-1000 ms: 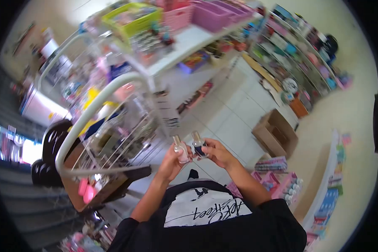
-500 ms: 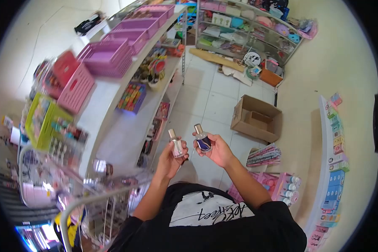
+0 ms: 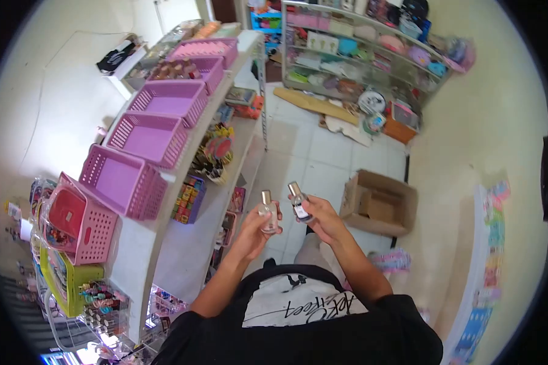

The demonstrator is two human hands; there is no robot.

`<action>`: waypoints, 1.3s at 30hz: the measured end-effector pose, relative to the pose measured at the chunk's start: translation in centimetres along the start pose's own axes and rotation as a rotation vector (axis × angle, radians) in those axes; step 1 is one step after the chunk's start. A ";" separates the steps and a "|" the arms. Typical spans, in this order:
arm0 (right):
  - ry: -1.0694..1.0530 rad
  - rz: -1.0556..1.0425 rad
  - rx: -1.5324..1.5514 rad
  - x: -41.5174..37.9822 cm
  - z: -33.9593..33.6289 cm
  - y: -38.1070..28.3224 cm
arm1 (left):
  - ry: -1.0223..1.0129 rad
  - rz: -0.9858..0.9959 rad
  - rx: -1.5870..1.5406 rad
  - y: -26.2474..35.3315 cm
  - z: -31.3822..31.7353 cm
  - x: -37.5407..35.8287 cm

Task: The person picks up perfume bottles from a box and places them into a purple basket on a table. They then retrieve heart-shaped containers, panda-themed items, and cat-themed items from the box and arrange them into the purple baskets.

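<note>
Both of my hands are in front of my body at waist height, side by side, each wrapped round a small glass perfume bottle. My left hand (image 3: 251, 236) grips a clear, pale perfume bottle (image 3: 267, 216) with a gold cap, held nearly upright. In my right hand (image 3: 324, 220) is a darker perfume bottle (image 3: 300, 207) with a pale label and a gold cap, tilted a little to the left. A small gap separates the two bottles. The print on their labels is too small to read.
On my left runs a white shelf unit with purple baskets (image 3: 158, 134), a pink basket (image 3: 91, 228) and a green basket (image 3: 61, 280). A cardboard box (image 3: 380, 204) stands on the tiled floor ahead to the right. A glass display cabinet (image 3: 359, 48) is at the back; a wall shelf (image 3: 469, 267) is at right.
My view has moved forward along the shelf, and the purple baskets appear nearer. The right-hand bottle has turned, now showing a pale label instead of a dark blue face. Both bottles stay held.
</note>
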State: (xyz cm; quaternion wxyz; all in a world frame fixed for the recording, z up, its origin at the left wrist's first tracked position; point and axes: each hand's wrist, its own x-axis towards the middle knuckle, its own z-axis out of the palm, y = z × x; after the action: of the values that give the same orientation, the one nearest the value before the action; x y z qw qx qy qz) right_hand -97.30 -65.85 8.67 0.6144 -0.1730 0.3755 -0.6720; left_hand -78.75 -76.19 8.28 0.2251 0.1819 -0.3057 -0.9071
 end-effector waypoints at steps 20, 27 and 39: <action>-0.757 -0.126 -0.680 35.7 9.9 -24.9 | 0.524 0.469 0.587 11.5 5.0 11.3; -1.019 -0.451 -1.160 43.7 17.3 -22.7 | 0.595 0.598 0.582 14.7 3.8 12.1; -1.518 -0.204 -1.314 47.6 19.6 -21.5 | 0.712 0.795 0.569 16.4 4.6 14.9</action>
State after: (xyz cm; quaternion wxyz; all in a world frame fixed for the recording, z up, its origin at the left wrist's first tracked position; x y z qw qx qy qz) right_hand -107.50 -117.88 26.11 0.4136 -0.8906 0.1644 -0.0936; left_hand -88.42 -93.45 19.24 0.5777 0.3992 -0.4867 -0.5196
